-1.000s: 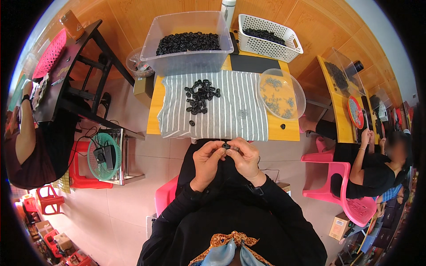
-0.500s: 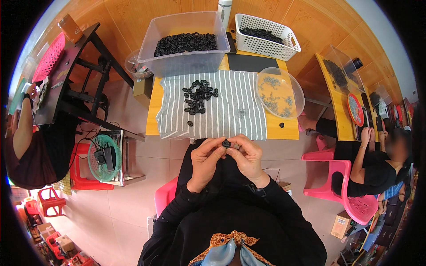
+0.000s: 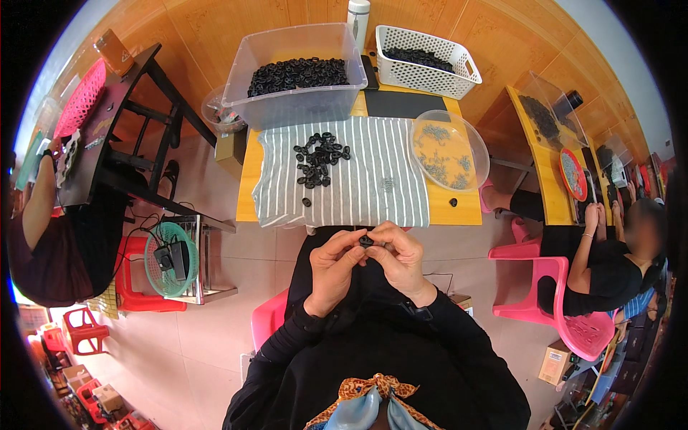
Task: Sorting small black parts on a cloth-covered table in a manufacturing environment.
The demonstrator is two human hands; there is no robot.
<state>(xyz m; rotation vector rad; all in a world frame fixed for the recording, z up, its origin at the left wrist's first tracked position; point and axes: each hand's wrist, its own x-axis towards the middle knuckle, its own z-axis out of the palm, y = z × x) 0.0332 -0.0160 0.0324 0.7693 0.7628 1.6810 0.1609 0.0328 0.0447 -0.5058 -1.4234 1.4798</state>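
Between the fingertips of both hands is a small black oval part (image 3: 366,241), partly covered by fingers. My left hand (image 3: 333,269) pinches it from the left, and my right hand (image 3: 401,261) pinches it from the right. Both are held just off the table's front edge, above my lap. A pile of similar black oval parts (image 3: 320,159) lies on the grey striped cloth (image 3: 380,172). One loose black part (image 3: 307,203) sits nearer to me on the cloth. Small metallic pieces are spread in a round clear tray (image 3: 481,154) at the right.
A large clear bin (image 3: 294,111) of black parts stands at the back, beside a white perforated basket (image 3: 423,75) and a white bottle (image 3: 358,21). Another black part (image 3: 453,203) lies on the yellow table (image 3: 247,204). Co-workers sit left and right; a pink chair (image 3: 530,269) stands right.
My hands have dropped slightly toward me, still pinching the black part, which appears tilted differently. The view has shifted a little; the pile and trays stay as they were.
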